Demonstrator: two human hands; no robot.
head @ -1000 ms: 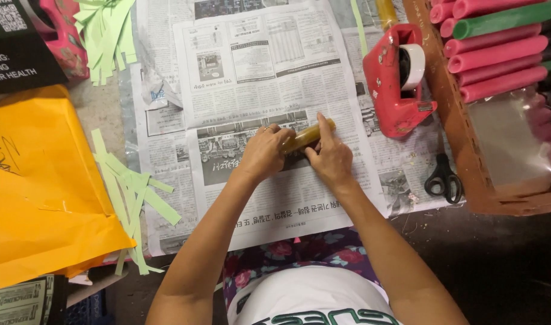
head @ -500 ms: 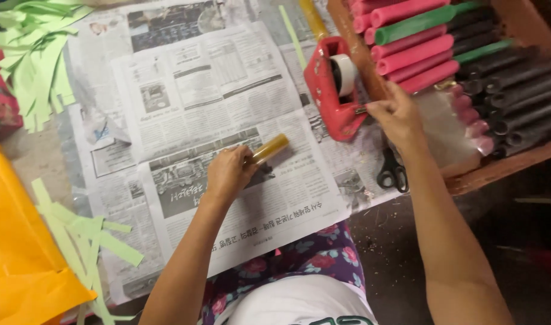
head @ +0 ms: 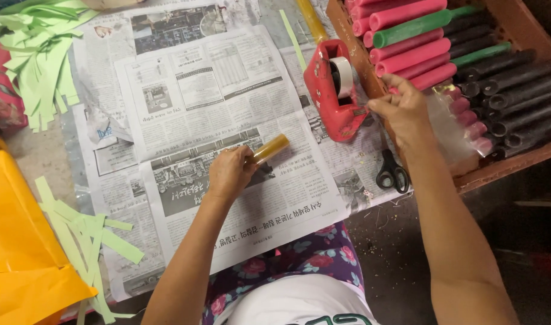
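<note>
My left hand (head: 229,173) is closed around a short yellow-gold rolled tube (head: 269,148) lying on the spread newspaper (head: 209,90). My right hand (head: 402,111) is off to the right, its thumb and finger pinching the clear tape end at the front of a red tape dispenser (head: 334,90) with a white roll. The dispenser stands at the newspaper's right edge, beside a wooden tray.
The wooden tray (head: 498,165) at right holds several pink, green and black rolled tubes. Black scissors (head: 391,173) lie below the dispenser. Green paper strips (head: 38,54) lie at top left and lower left (head: 86,241). Yellow sheets (head: 17,253) sit at the left edge.
My right hand left the yellow tube and moved right to the tape dispenser, where it now pinches the tape. My left hand stayed on the tube.
</note>
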